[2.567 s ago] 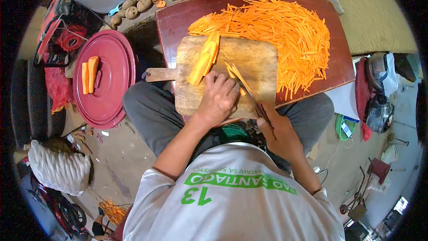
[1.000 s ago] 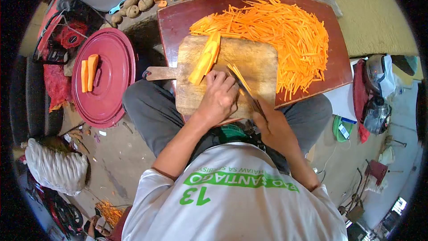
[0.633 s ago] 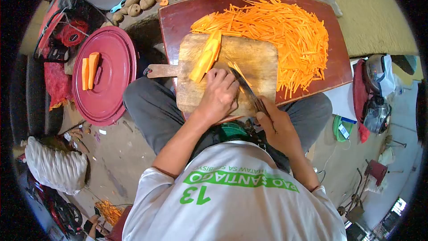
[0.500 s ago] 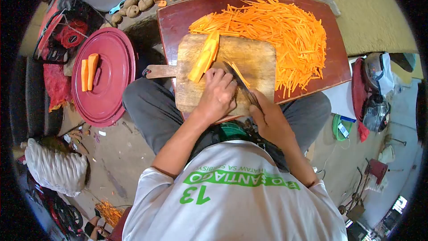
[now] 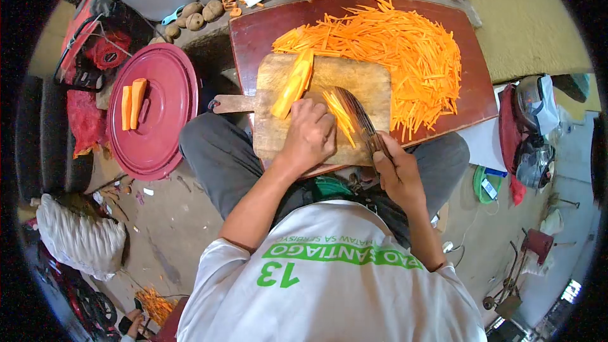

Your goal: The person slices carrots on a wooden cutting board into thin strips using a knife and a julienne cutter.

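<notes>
The cutting board, pale worn wood and roughly rectangular, lies flat with its stubby handle pointing left, and the left hand rests curled at its middle, hiding whatever is under the fingertips. On the board's left half, slanting toward its far edge, lie overlapping orange carrot slices, long and flat. Right of the board's middle, thin carrot strips lie loosely bunched beside the dark, streaked knife, its blade slanting over the board's right half, its handle gripped by the right hand.
</notes>
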`<state>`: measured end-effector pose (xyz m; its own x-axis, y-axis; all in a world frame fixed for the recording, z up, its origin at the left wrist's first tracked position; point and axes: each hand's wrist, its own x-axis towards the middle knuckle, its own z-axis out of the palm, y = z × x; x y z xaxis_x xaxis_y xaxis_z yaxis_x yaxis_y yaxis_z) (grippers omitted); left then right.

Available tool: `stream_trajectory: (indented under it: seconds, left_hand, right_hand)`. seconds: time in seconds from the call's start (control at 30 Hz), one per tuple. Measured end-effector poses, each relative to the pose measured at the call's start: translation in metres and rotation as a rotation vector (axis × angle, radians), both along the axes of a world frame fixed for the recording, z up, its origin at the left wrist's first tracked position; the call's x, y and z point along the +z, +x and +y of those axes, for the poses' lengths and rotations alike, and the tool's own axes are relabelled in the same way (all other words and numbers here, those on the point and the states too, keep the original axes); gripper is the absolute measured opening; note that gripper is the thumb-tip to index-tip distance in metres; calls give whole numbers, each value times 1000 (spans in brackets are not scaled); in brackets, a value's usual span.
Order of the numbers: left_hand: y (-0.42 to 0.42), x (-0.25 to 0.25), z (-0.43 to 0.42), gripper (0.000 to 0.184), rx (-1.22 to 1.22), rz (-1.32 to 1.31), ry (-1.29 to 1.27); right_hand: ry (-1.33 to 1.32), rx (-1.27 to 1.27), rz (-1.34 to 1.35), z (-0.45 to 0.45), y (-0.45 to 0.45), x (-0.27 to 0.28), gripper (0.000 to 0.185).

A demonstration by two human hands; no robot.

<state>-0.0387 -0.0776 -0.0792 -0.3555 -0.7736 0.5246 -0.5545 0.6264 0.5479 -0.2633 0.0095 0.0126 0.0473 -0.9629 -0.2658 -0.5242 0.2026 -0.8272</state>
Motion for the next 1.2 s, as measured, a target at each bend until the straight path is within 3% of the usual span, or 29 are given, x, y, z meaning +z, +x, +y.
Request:
stream_trajectory:
  seconds: [0.43,0.57,0.67,0.83,0.93,1.2]
  left_hand:
    - [-4,4,5,20,29,9,-10]
    - [-2,4,8,22,17,9,-2]
    - [3,-4,8,25,-3,46,9]
    - [4,-1,10,35,-8,102,31]
    - [9,5,13,37,-11,-8,42]
    - [10,12,12,35,27,-10,67]
  right_hand:
    - [218,-90,-647,-18,-53,-28,39]
    - [273,-52,-749,-3,-41,-55,40]
    - [378,-194,-816,4,-24,-54,45]
    - [394,-222,-1045,10,-16,-64,43]
    - [359,-179,-888,12,-18,-67,46]
    - [354,-152,-856,14,-14,-69,45]
